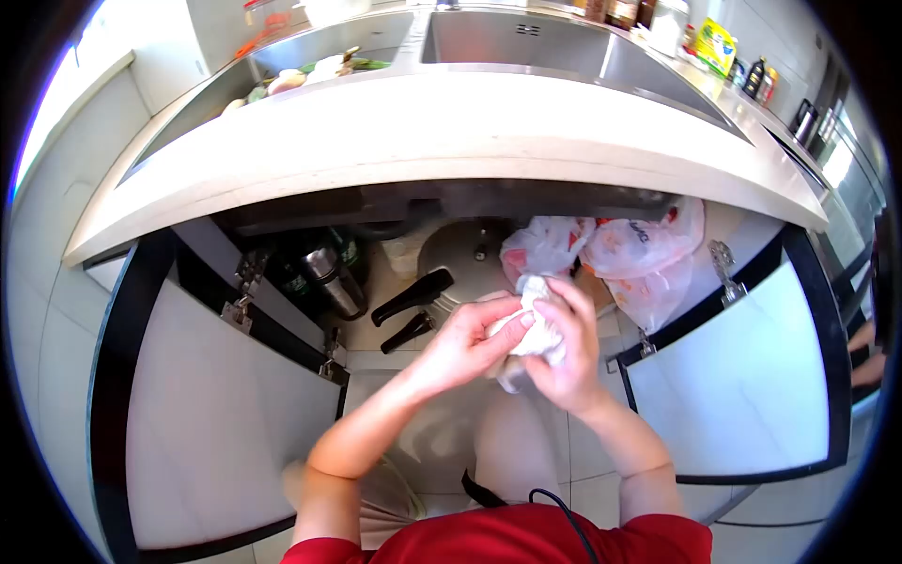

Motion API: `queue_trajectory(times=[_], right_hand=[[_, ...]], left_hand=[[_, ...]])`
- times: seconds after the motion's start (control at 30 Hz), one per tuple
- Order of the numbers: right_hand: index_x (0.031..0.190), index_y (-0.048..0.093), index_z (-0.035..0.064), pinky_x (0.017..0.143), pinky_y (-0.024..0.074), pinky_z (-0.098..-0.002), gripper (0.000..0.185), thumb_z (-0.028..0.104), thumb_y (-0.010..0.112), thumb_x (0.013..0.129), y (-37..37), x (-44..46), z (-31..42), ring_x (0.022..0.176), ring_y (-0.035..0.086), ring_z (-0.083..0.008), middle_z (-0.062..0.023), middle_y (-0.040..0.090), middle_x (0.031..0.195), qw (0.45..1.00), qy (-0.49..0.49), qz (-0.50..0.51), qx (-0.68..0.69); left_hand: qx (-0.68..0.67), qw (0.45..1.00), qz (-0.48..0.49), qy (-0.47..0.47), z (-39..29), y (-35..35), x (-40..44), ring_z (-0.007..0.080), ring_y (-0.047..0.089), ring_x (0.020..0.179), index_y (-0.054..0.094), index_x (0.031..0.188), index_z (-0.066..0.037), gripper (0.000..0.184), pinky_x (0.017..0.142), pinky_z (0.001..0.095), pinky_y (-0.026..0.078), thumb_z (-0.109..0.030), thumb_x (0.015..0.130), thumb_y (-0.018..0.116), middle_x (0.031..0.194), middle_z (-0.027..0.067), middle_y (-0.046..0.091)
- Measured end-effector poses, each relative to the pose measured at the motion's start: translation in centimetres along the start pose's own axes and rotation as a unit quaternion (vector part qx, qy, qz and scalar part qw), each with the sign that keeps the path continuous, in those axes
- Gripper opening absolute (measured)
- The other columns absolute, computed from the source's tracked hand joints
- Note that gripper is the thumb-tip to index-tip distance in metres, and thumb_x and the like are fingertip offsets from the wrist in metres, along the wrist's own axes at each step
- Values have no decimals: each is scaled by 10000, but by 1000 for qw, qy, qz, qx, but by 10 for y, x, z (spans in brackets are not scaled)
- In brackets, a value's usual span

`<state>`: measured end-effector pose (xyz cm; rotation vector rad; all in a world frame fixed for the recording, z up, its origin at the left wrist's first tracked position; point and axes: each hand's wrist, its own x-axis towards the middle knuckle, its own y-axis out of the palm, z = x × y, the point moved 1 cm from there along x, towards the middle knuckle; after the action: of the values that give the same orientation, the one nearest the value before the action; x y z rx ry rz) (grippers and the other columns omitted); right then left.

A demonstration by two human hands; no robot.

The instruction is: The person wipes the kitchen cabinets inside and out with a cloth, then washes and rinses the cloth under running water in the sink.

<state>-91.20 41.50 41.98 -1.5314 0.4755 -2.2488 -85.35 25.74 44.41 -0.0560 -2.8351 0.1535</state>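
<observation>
In front of the open under-sink cabinet, both hands are closed on a crumpled white plastic bag (539,331). My left hand (473,336) pinches its left side, thumb on top. My right hand (573,352) wraps round the right side of the bundle. A thin, see-through part hangs below the fingers. Just behind the hands, inside the cabinet, lie a pinkish-white plastic bag (547,246) and a larger white bag with red print (644,249). A steel pressure cooker (460,252) with black handles (413,296) stands beside them.
Both cabinet doors, left (216,414) and right (733,376), swing outward on either side. A steel flask (334,282) and dark bottles stand at the cabinet's left. Above, the countertop edge (451,141) juts out before a double sink (517,47) with vegetables (324,70) in its left basin.
</observation>
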Motion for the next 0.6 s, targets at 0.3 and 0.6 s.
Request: queue_trajectory(times=[0.3, 0.6], right_hand=[[1335, 267, -6, 932, 411, -334, 504, -5, 475, 877, -95, 50, -73, 1105, 470, -220, -145, 388, 1272, 886, 97, -451, -45], [1160, 525, -17, 946, 389, -426, 440, -93, 498, 727, 39, 91, -78, 1075, 506, -381, -191, 541, 1135, 938, -30, -318, -133]], left_hand=[[687, 509, -376, 359, -104, -67, -11, 265, 437, 1154, 493, 1255, -85, 774, 971, 420, 342, -510, 655, 733, 1268, 108, 477], [712, 503, -351, 342, -113, -97, 7, 240, 546, 1016, 601, 1122, -102, 567, 956, 371, 362, -78, 579, 763, 1086, 60, 610]])
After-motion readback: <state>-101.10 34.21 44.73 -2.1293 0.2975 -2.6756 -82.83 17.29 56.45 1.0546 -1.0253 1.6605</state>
